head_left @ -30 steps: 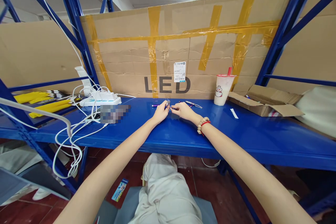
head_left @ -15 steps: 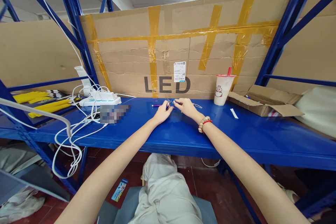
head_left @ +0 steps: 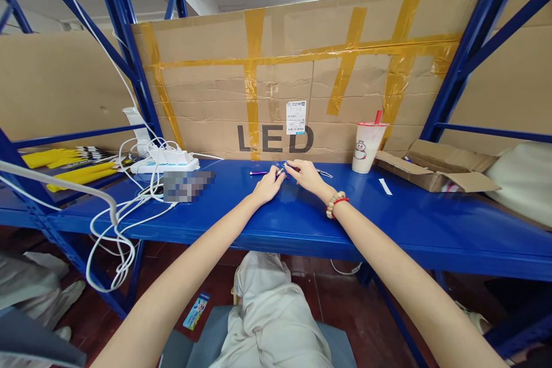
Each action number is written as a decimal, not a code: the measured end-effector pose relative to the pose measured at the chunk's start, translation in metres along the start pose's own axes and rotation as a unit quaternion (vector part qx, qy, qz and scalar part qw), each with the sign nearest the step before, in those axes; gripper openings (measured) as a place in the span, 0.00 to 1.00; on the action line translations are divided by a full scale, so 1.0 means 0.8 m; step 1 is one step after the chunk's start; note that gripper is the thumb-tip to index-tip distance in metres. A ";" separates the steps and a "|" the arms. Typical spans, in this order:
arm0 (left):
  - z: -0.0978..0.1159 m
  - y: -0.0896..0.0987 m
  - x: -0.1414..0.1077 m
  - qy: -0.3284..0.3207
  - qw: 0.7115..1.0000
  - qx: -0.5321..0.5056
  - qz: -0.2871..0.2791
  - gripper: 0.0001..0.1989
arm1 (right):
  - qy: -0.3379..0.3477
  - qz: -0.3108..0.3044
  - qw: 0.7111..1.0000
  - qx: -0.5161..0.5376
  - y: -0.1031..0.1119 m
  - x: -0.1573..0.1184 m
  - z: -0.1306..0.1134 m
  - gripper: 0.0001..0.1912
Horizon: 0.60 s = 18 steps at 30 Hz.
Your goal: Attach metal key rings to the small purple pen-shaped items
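Note:
My left hand (head_left: 268, 185) and my right hand (head_left: 306, 176) meet at the back of the blue table, fingers pinched close together. A small item with a shiny, bluish part shows between the fingertips, too small to name. Left of my left hand lies a slim purple rod (head_left: 258, 173), like a pen; its other end is hidden. A silvery metal clip or loop (head_left: 325, 173) sticks out to the right of my right hand. My right wrist wears a beaded bracelet (head_left: 334, 204) with a red band.
A lidded cup (head_left: 364, 150) with a red straw and an open cardboard box (head_left: 431, 167) stand right, near a white strip (head_left: 385, 186). Left are a power strip (head_left: 166, 165), tangled white cables (head_left: 123, 224) and yellow-handled items (head_left: 86, 177). A cardboard panel (head_left: 207, 98) closes the back.
My left hand has shifted slightly right, its fingertips closer to my right hand's. At the lower left, a person's legs and a grey surface have shifted.

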State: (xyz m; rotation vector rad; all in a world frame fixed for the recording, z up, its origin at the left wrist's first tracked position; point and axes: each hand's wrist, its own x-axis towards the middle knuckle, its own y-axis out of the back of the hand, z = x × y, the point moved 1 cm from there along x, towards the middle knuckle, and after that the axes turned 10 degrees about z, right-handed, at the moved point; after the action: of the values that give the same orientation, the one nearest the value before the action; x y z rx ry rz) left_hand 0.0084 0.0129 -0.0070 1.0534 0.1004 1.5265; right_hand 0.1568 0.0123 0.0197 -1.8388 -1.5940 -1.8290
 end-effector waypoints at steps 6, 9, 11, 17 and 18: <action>-0.001 0.000 -0.001 0.002 1.000 0.000 0.000 0.12 | 0.002 -0.001 1.000 0.011 -0.002 0.000 0.002 0.19; 0.000 0.001 -0.001 -0.005 1.000 0.012 0.000 0.12 | -0.007 -0.010 1.000 0.025 -0.006 -0.001 0.004 0.18; 0.001 0.001 -0.002 -0.005 1.000 0.023 -0.004 0.12 | -0.020 -0.024 0.999 0.044 -0.008 -0.001 0.007 0.18; 0.001 0.001 -0.002 -0.003 1.000 0.031 0.000 0.11 | -0.016 -0.033 0.998 0.060 -0.009 -0.001 0.006 0.19; 0.001 0.001 -0.002 -0.005 1.000 0.028 0.003 0.11 | -0.016 -0.030 0.998 0.060 -0.008 -0.001 0.005 0.20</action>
State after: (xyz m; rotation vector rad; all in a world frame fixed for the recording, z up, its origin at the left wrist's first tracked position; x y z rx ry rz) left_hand 0.0082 0.0112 -0.0068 1.1074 0.1339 1.5307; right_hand 0.1553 0.0176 0.0140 -1.7975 -1.7467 -1.6940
